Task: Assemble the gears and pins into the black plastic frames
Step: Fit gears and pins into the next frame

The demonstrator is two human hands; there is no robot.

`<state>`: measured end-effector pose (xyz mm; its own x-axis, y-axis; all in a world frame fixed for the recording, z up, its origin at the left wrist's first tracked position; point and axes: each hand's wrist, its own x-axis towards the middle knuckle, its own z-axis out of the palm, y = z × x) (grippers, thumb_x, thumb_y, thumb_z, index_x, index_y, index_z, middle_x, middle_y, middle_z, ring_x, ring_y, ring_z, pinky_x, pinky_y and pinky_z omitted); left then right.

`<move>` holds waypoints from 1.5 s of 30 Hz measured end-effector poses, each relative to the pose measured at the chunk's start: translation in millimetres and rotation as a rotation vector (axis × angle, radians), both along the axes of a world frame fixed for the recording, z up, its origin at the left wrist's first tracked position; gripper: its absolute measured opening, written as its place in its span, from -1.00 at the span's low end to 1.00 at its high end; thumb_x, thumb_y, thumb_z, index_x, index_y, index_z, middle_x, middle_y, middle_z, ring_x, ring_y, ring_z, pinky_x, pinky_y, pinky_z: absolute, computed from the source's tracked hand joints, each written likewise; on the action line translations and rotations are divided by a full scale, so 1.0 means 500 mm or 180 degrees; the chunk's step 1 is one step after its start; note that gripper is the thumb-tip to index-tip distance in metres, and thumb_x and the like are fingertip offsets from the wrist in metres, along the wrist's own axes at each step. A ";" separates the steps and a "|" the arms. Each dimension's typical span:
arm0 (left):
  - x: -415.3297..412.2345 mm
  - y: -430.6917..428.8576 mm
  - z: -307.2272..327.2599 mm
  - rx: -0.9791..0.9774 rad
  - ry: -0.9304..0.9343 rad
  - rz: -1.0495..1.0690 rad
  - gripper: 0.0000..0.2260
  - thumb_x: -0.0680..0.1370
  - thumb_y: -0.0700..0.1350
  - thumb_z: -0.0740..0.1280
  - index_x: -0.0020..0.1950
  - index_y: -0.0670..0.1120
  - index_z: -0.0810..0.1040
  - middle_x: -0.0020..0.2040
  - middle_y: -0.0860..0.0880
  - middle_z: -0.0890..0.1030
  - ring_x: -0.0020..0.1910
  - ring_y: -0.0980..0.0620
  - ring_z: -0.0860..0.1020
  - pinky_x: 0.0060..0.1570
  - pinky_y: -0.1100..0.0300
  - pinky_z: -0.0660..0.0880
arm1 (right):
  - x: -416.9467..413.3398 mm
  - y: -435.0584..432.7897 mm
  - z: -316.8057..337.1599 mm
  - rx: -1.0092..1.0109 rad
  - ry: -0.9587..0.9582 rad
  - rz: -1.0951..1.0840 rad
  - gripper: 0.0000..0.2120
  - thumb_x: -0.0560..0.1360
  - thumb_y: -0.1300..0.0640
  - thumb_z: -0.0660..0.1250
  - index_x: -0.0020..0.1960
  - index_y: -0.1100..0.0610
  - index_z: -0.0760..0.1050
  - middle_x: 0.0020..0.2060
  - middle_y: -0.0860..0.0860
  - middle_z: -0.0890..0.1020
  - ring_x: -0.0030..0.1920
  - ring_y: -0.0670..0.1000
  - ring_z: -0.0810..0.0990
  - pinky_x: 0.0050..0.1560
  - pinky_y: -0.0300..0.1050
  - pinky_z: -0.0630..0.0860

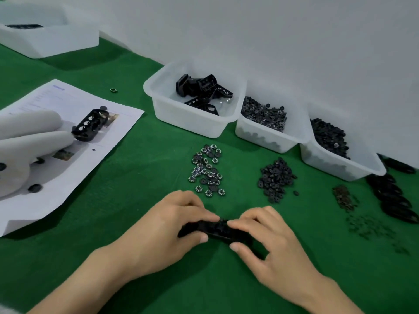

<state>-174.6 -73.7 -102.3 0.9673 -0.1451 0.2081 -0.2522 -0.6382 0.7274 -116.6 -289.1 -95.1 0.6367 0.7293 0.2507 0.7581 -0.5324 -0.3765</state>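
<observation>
Frame sits at or just above the green cloth, front centre. Left hand grips its left end, thumb on the near side. Right hand pinches the right end, fingers curled over the top. Risk: uneven thumb pressure could tilt the frame and unseat parts; whether any are seated cannot be told. A dropped piece would likely vanish into the gear pile just beyond. White wall behind, bins along it, paper at left
</observation>
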 end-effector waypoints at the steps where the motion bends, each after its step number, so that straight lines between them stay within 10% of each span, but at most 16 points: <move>1: -0.002 -0.007 -0.005 0.0207 -0.0087 -0.0123 -0.73 0.45 -0.02 0.38 0.14 0.18 0.55 -0.04 0.19 0.44 -0.02 0.24 0.38 0.03 0.41 0.29 | 0.000 -0.007 -0.001 -0.0003 0.0072 0.0029 -0.71 0.43 -0.06 0.32 0.08 0.05 0.57 -0.10 -0.10 0.52 -0.07 -0.10 0.44 -0.02 -0.27 0.39; 26: -0.008 -0.001 -0.021 0.0088 0.0229 0.0373 -0.60 0.31 0.14 0.45 0.09 0.04 0.54 0.15 0.21 0.38 0.16 0.30 0.35 0.10 0.49 0.26 | 0.098 0.083 0.002 0.0265 0.0660 -0.0497 -0.93 0.36 0.20 0.46 -0.19 0.06 0.61 -0.28 -0.13 0.51 -0.33 -0.17 0.44 -0.23 -0.38 0.36; 35: -0.005 -0.001 -0.021 0.0040 0.0202 0.0360 -0.66 0.30 0.10 0.47 0.03 0.03 0.58 0.11 0.19 0.42 0.13 0.28 0.39 0.06 0.51 0.26 | 0.054 0.082 0.029 0.0037 0.0483 0.0512 -0.89 0.39 0.14 0.42 -0.08 0.06 0.65 -0.20 -0.04 0.58 -0.16 -0.02 0.53 -0.16 0.02 0.50; 45: -0.002 0.000 -0.020 0.0046 0.0219 0.0365 -0.64 0.29 0.13 0.46 0.03 0.05 0.58 0.11 0.22 0.41 0.14 0.30 0.37 0.06 0.53 0.25 | 0.061 0.078 0.039 -0.0266 -0.0018 0.0964 -0.88 0.41 0.13 0.39 -0.06 0.07 0.65 -0.26 -0.02 0.59 -0.28 0.00 0.54 -0.32 -0.08 0.52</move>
